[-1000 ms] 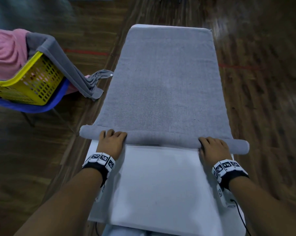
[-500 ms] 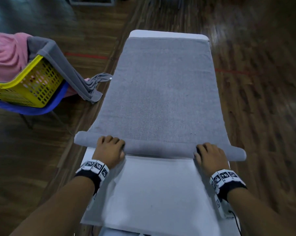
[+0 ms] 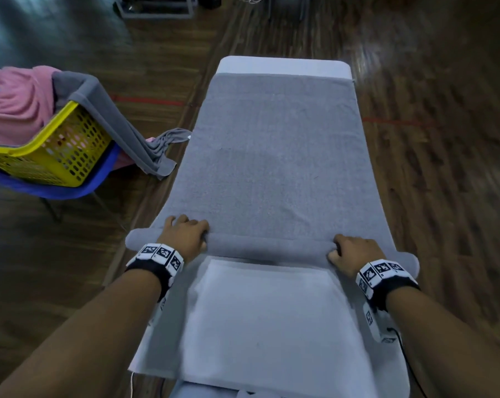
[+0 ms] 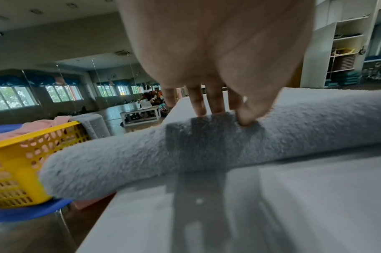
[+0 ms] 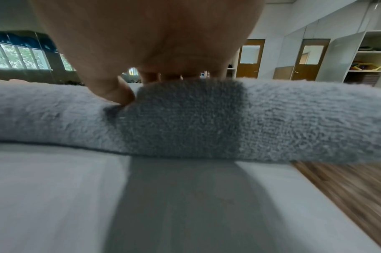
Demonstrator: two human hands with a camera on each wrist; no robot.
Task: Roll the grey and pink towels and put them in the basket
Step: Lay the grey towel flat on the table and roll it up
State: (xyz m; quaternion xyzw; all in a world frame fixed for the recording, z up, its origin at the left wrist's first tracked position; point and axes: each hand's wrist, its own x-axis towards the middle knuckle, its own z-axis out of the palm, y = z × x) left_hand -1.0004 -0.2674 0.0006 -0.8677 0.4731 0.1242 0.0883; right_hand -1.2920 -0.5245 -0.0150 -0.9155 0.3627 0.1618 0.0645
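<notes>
Two grey towels (image 3: pixel 274 156), one pink towel (image 3: pixel 16 104), one yellow basket (image 3: pixel 56 156), two hands (image 3: pixel 182 235).

A white table (image 3: pixel 271 326) runs up the frame's middle over a dark wood floor (image 3: pixel 444 168). A blue chair (image 3: pixel 70 188) stands at left. White shelves (image 4: pixel 345 51) fill the left wrist view's upper right; brown doors (image 5: pixel 311 58) show right of centre.

The towel (image 3: pixel 277 156) lies along the table (image 3: pixel 271 326), with the basket (image 3: pixel 50 156) to its left.

Left wrist band (image 3: pixel 159 261), right wrist band (image 3: pixel 385 275): black straps, white blocks with black-and-white square markers; bare forearms; thin black cable (image 3: pixel 407 357).
</notes>
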